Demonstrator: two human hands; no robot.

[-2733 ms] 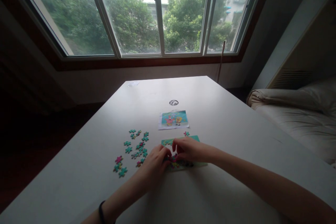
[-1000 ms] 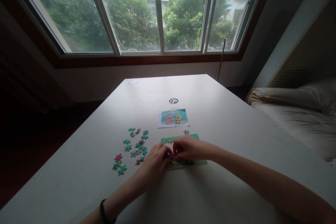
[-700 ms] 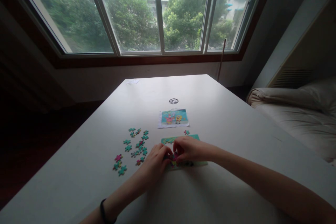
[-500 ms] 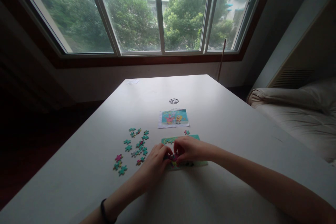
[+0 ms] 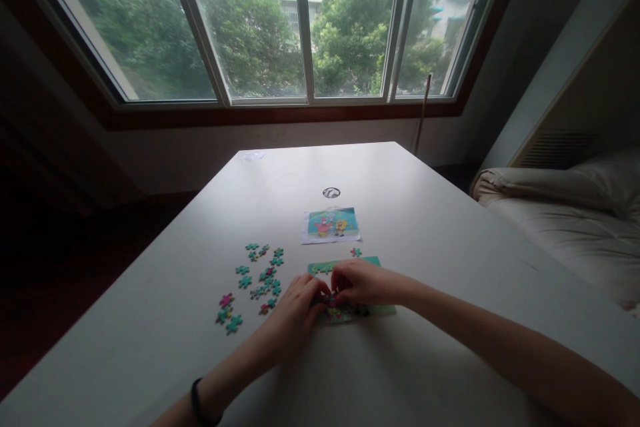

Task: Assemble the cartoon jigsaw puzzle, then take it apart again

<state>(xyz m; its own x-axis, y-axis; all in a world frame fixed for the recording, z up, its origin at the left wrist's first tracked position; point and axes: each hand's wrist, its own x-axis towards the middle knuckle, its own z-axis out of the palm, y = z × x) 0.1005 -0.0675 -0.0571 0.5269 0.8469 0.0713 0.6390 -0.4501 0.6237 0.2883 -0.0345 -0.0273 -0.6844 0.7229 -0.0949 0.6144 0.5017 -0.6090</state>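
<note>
A partly assembled jigsaw puzzle (image 5: 387, 311) in greens and yellows lies on the white table under my hands. My left hand (image 5: 299, 303) is at its left side, thumb and fingers closed in a pinch. From the right, my right hand (image 5: 359, 283) reaches over the puzzle, its fingertips pinched too. Between the two sets of fingertips shows a small pink puzzle piece (image 5: 332, 298), partly covered by the fingers. A lone pink and teal puzzle piece (image 5: 355, 252) rests just beyond the puzzle's far edge.
Several loose puzzle pieces (image 5: 245, 281), mostly teal, are scattered left of my left hand. A printed cartoon picture (image 5: 331, 225) lies beyond the puzzle, with a round table hole (image 5: 331, 193) behind it. Right of the white table (image 5: 480, 280) stands a pale sofa (image 5: 565, 207).
My fingers have shifted slightly around the pink puzzle piece, and a little more of the puzzle's near part shows below them. The loose pieces have stayed put.
</note>
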